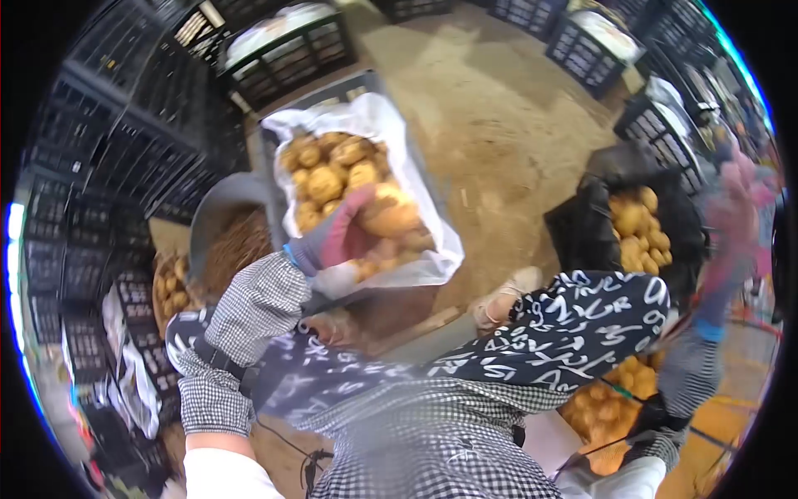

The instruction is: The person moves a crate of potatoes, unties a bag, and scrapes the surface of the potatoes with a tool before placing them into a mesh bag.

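Motion blur smears our right hand [738, 204] in its pink glove, so we cannot tell whether it is spread or closed. It hangs well to the right of the grey plastic crate lined with white sheeting [397, 125]. Our black-and-white patterned knees hide that crate's near edge. The potatoes heaped inside overlap too much to count. We count two gloved hands and one held potato. Our left hand [342, 237], in a pink rubbery glove with a blue cuff, curls its fingers around the large round tan potato [391, 216], just above the lined crate's near right corner. Right of the lined crate stands a black slatted plastic crate [573, 233], also holding knobbly yellow potatoes.
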Tool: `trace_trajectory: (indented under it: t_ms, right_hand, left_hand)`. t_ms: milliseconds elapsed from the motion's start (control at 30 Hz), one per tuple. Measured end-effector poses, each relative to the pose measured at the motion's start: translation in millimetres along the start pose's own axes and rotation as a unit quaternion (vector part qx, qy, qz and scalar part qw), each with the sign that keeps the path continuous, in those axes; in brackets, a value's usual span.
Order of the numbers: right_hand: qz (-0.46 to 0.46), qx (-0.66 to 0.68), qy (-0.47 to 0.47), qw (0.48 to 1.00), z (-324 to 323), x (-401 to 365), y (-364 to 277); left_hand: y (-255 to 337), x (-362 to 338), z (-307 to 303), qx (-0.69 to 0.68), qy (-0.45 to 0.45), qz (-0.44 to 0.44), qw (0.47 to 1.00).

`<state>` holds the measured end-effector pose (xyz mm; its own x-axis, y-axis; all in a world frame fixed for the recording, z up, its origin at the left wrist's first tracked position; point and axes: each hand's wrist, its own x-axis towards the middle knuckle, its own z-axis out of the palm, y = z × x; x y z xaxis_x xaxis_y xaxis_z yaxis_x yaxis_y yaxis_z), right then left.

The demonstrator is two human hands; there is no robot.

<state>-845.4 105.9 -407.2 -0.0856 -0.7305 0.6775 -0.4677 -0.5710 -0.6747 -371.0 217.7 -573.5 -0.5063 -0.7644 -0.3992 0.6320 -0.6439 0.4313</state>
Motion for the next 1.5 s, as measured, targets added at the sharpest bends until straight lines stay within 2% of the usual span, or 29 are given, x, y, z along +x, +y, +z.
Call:
trace_trajectory:
  t_ms: [67, 100, 133, 167, 200, 233, 267, 333, 367, 433, 467, 500, 567, 633, 800, 867, 900, 967, 1033, 1067, 1133, 1233, 1267, 1333, 1367, 1400, 1467, 1500]
  right_hand:
    - [0.094, 0.087, -0.218, 0.968, 79.1, -55.9, -13.6]
    - [0.147, 0.108, -0.316, 0.931, 119.0, -84.0, -19.9]
    - [0.151, 0.137, -0.379, 0.903, 142.5, -104.5, -28.0]
    - [0.157, 0.163, -0.442, 0.868, 166.1, -125.0, -36.1]
    - [0.163, 0.186, -0.501, 0.829, 190.0, -145.4, -43.9]
    - [0.172, 0.183, -0.519, 0.817, 200.8, -154.7, -49.4]
    - [0.181, 0.180, -0.537, 0.804, 212.0, -164.0, -54.6]
    - [0.132, 0.151, -0.515, 0.833, 220.6, -177.4, -52.3]
    - [0.161, 0.144, -0.513, 0.831, 220.7, -181.0, -52.1]
    - [0.138, 0.115, -0.514, 0.839, 222.0, -189.2, -50.9]
    - [0.124, 0.103, -0.513, 0.843, 223.1, -191.8, -50.0]
    - [0.174, 0.127, -0.531, 0.820, 224.1, -193.7, -49.3]
    - [0.272, 0.174, -0.556, 0.766, 227.5, -198.2, -49.8]
    - [0.289, 0.220, -0.544, 0.756, 230.4, -213.2, -39.3]
    - [0.311, 0.270, -0.537, 0.736, 229.2, -216.4, -35.0]
    - [0.336, 0.305, -0.518, 0.725, 233.4, -211.2, -36.9]
    - [0.309, 0.267, -0.510, 0.757, 236.7, -210.4, -34.5]
    - [0.250, 0.188, -0.487, 0.816, 242.8, -209.3, -31.2]
    - [0.164, 0.094, -0.498, 0.846, 240.7, -204.8, -42.5]
    - [0.118, 0.047, -0.503, 0.855, 240.4, -202.7, -47.5]
    - [0.112, 0.047, -0.501, 0.857, 240.3, -206.3, -46.3]
    - [0.100, 0.063, -0.500, 0.858, 238.4, -207.5, -47.6]
    - [0.094, 0.072, -0.501, 0.857, 238.7, -206.9, -47.7]
    - [0.265, 0.251, -0.463, 0.808, 242.0, -209.9, -42.2]
    - [0.346, 0.334, -0.431, 0.764, 243.8, -210.0, -40.1]
    - [0.376, 0.370, -0.427, 0.734, 244.1, -207.1, -38.6]
    - [0.433, 0.438, -0.418, 0.668, 243.5, -198.0, -38.7]
    - [0.439, 0.427, -0.430, 0.663, 243.3, -197.9, -38.4]
  left_hand:
    - [-6.2, -9.4, 21.3, -0.048, -0.088, 0.025, 0.995]
    - [-9.1, -14.9, 37.3, -0.006, -0.079, 0.049, 0.996]
    - [-11.5, -19.7, 42.4, 0.035, -0.067, 0.068, 0.995]
    - [-14.1, -21.1, 30.0, 0.083, -0.101, 0.041, 0.991]
    - [-20.0, -22.5, 30.3, 0.089, -0.055, 0.041, 0.994]
    - [-29.6, -22.0, 36.4, 0.095, -0.008, 0.041, 0.995]
    - [-35.9, -16.4, 38.0, 0.146, 0.050, 0.090, 0.984]
    - [-48.8, -4.9, 40.8, 0.258, 0.183, 0.165, 0.934]
    - [-52.1, 2.6, 26.9, 0.423, 0.209, 0.247, 0.847]
    - [-66.1, 2.5, 32.2, 0.446, 0.254, 0.262, 0.817]
    - [-61.4, -2.4, 38.1, 0.443, 0.265, 0.216, 0.829]
    - [-58.0, -8.0, 39.8, 0.437, 0.276, 0.169, 0.839]
    - [-58.3, -11.4, 30.2, 0.480, 0.278, 0.171, 0.814]
    - [-66.4, -7.9, 11.7, 0.569, 0.258, 0.259, 0.736]
    - [-65.1, -1.7, -11.0, 0.632, 0.285, 0.226, 0.684]
    - [-62.5, 0.7, -7.4, 0.570, 0.297, 0.261, 0.720]
    - [-62.7, 3.9, -2.8, 0.492, 0.304, 0.297, 0.760]
    - [-63.6, 7.9, 9.8, 0.448, 0.314, 0.316, 0.775]
    - [-68.4, 6.8, 22.8, 0.521, 0.328, 0.288, 0.734]
    - [-69.2, 5.5, 22.5, 0.532, 0.326, 0.274, 0.732]
    - [-67.4, 2.6, 19.6, 0.557, 0.319, 0.244, 0.727]
    - [-70.4, 5.2, 2.8, 0.510, 0.320, 0.293, 0.743]
    - [-68.8, 5.1, 3.5, 0.458, 0.316, 0.298, 0.776]
    - [-63.8, 4.0, 7.3, 0.349, 0.302, 0.303, 0.834]
    - [-63.3, 7.0, 5.3, 0.406, 0.290, 0.348, 0.794]
    - [-63.4, 11.4, 2.2, 0.460, 0.275, 0.391, 0.748]
    - [-61.3, 13.1, 4.4, 0.547, 0.261, 0.414, 0.679]
    - [-61.3, 8.6, 6.8, 0.582, 0.266, 0.396, 0.659]
